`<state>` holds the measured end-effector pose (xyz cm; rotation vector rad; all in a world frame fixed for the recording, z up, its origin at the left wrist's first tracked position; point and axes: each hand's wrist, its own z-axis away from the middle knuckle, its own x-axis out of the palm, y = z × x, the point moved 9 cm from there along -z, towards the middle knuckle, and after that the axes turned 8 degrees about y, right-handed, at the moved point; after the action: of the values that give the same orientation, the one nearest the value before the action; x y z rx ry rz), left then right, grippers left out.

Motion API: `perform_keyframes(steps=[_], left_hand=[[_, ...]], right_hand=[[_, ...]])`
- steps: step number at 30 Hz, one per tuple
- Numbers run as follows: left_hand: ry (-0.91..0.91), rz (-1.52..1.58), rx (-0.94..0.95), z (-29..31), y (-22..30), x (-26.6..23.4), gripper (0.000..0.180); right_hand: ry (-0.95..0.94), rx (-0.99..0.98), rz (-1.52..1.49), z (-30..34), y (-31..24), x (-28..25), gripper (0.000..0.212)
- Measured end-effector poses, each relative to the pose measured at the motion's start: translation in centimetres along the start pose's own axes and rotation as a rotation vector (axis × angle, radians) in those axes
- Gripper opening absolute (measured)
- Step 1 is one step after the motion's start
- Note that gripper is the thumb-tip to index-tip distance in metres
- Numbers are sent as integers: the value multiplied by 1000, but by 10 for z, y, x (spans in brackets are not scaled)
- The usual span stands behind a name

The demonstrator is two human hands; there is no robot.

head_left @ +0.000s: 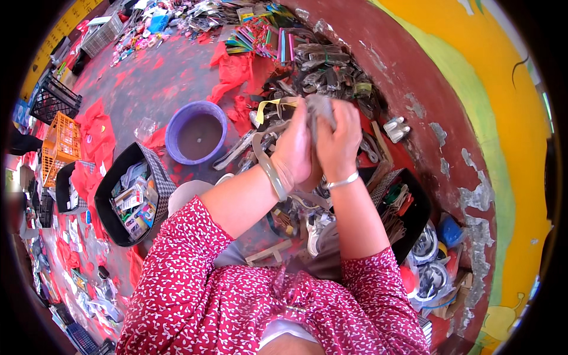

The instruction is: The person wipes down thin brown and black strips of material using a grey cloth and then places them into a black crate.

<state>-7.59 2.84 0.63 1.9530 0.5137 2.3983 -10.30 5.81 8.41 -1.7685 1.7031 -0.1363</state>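
Observation:
A crumpled grey cloth is bunched between my two raised hands. My left hand presses against it from the left, with its fingers partly blurred. My right hand closes round it from the right, fingers curled. Whether something else lies inside the cloth is hidden. A pale yellow strap end sticks out just left of the cloth, and a tan strap curves beside my left wrist. Beneath my hands lies a heap of dark and grey straps or belts, some in clear wrapping.
A purple basin holding murky liquid stands at the left. Nearer is a checked box of small packages; a dark box sits by my right forearm. The red wall curves along the right. Bagged goods lie near my right elbow.

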Motion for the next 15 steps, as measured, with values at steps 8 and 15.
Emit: perform_keyframes(steps=[8,15], left_hand=[[91,-67,188,-11,51,-8,78],[32,-52,-22,-4,12,-7,63]], right_hand=[[-73,-85,-86,19,-30,9,25],[111,37,138,-11,37,-10,17]])
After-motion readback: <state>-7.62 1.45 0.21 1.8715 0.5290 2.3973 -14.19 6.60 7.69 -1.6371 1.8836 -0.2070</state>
